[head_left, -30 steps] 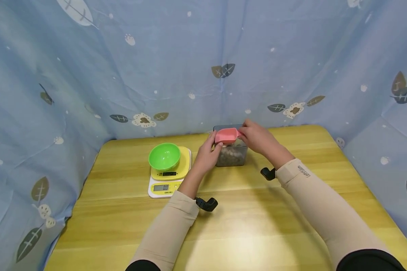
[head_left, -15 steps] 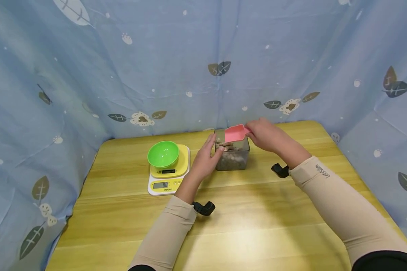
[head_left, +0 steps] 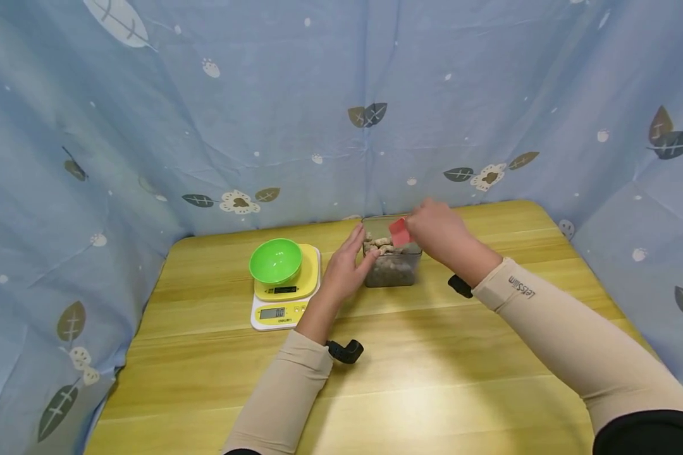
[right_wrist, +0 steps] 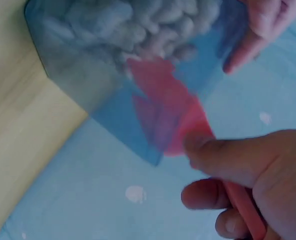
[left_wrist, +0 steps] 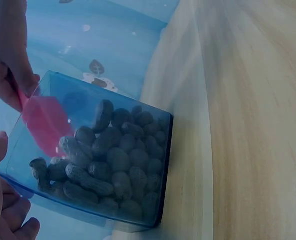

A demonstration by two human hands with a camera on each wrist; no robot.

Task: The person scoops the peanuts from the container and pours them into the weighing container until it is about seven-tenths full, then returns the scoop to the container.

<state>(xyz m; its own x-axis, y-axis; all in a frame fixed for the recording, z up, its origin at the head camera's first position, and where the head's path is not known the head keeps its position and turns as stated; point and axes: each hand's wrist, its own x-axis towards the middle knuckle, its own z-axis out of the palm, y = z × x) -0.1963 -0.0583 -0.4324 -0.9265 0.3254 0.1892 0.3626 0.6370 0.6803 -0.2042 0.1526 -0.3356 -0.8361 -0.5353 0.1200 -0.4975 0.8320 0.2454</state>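
Note:
A translucent dark plastic container (head_left: pixel 389 272) stands near the table's back edge and holds several unshelled peanuts (left_wrist: pixel 118 160). My left hand (head_left: pixel 344 268) rests against its left side, thumb at the front rim and fingers stretched along the side wall. With my right hand (head_left: pixel 441 234) I grip a pink scoop (left_wrist: pixel 47 122) by its handle (right_wrist: pixel 243 207). The scoop's blade is down inside the container, its tip right at the peanuts. In the right wrist view my thumb lies on top of the handle, fingers curled beneath it.
To the left, a yellow-and-white kitchen scale (head_left: pixel 287 309) carries a green bowl (head_left: pixel 276 261); its display reads zero. A blue patterned curtain (head_left: pixel 296 126) hangs behind the wooden table (head_left: pixel 398 373) and along its sides.
The pink scoop was held level over the container, then tilted with its blade downward, and has now dipped inside toward the peanuts. My left hand stays by the container.

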